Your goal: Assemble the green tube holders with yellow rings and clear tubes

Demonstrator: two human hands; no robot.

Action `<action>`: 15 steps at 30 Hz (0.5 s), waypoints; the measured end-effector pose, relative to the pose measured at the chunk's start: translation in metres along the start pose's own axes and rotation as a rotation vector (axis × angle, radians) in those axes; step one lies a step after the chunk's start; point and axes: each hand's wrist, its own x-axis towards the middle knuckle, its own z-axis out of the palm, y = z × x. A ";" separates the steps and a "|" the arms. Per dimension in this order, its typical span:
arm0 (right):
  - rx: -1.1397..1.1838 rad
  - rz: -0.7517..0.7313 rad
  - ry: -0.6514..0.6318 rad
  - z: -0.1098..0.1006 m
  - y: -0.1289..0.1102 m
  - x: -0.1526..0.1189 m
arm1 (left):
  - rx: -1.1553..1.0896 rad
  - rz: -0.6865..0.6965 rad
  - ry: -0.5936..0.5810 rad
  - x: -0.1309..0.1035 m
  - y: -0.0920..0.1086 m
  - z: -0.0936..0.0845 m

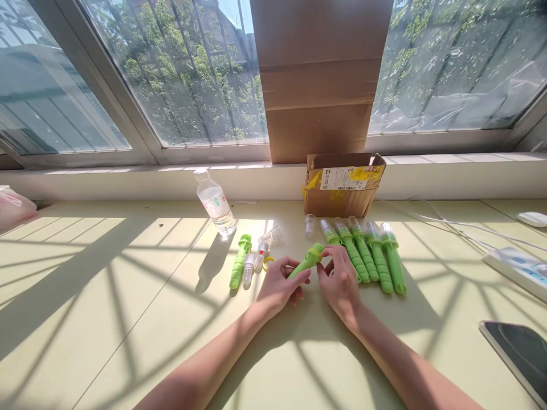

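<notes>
My left hand [282,282] is wrapped round the lower part of a green handle [308,261], which tilts up to the right. At its threaded top, the fingers of my right hand [341,280] pinch the rim. Left of my hands lie another green handle [240,262], two small clear-and-white parts [248,270], a yellow ring [268,263] and a clear ribbed cap [271,235]. Several green sticks with clear tops [378,256] lie in a row to the right, partly behind my right hand. A clear cup [310,225] stands beyond my hands.
A water bottle [216,203] stands at the back left, an open cardboard box [342,196] at the back by the sill. On the right are a power strip [519,270], white cables, a white mouse-like object [532,219] and a phone [519,356]. A pinkish bag [15,206] sits far left.
</notes>
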 end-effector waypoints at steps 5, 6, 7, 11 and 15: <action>-0.009 -0.011 -0.009 0.000 0.000 0.000 | 0.018 0.010 -0.024 -0.002 0.000 0.001; -0.009 -0.013 -0.008 0.000 0.000 0.000 | 0.023 0.008 -0.029 -0.003 0.000 0.001; -0.009 -0.017 -0.008 0.000 -0.001 0.000 | 0.029 0.004 -0.033 -0.004 0.000 0.001; -0.010 -0.028 -0.002 -0.001 -0.001 0.000 | 0.046 0.002 -0.065 -0.005 0.000 0.001; -0.034 -0.036 -0.001 0.001 0.001 -0.001 | 0.098 0.029 -0.088 -0.003 0.000 0.000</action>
